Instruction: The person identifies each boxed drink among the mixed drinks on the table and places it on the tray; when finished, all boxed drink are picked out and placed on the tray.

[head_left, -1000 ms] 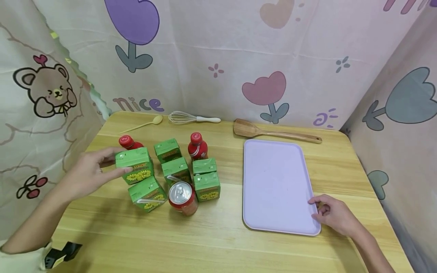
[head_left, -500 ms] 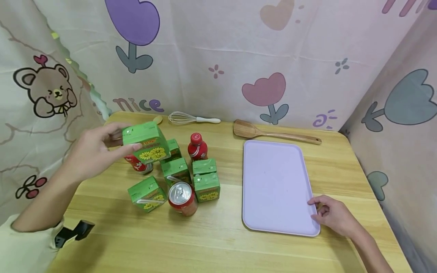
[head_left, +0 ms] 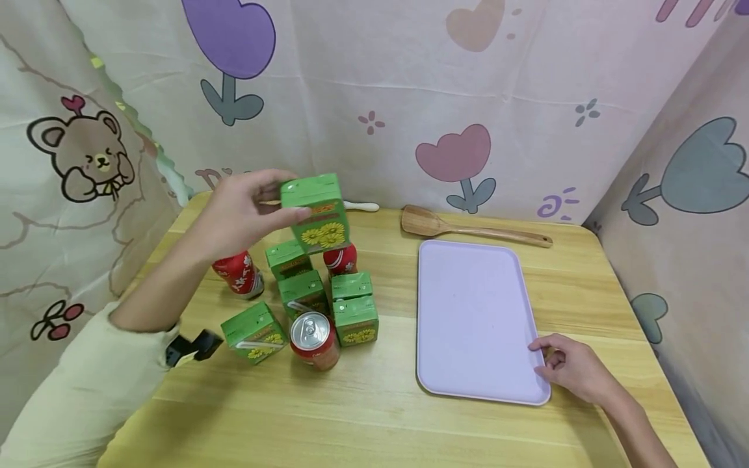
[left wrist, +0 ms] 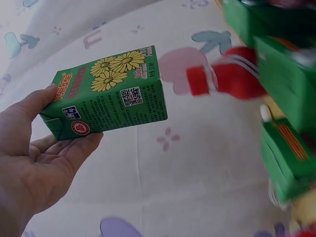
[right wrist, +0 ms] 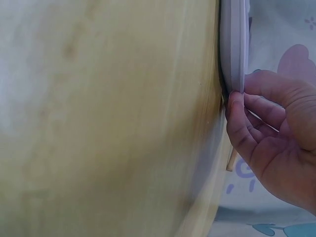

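Note:
My left hand [head_left: 246,211] grips a green drink carton [head_left: 318,218] with yellow flowers by its upper end, thumb on one face and fingers on the opposite side. The carton hangs in the air above the back of the drinks group; the left wrist view shows its printed faces [left wrist: 111,91]. At the right, my right hand [head_left: 576,370] pinches the right rim of a lilac tray [head_left: 474,318] between thumb and fingers. In the right wrist view the tray's edge [right wrist: 232,44] stands between the fingertips. Nothing lies on the tray.
Several green cartons [head_left: 355,322] stand left of the tray, with a red soda can [head_left: 316,344] in front. Two red bottles, one at left [head_left: 240,276] and one [head_left: 341,260] partly behind the held carton, stand there. A wooden spatula [head_left: 468,229] and partly hidden whisk [head_left: 361,206] lie along the back.
My left hand has lifted the carton from beside the left bottle and carried it up and rightward, uncovering that bottle's body. The right hand and tray stay in place.

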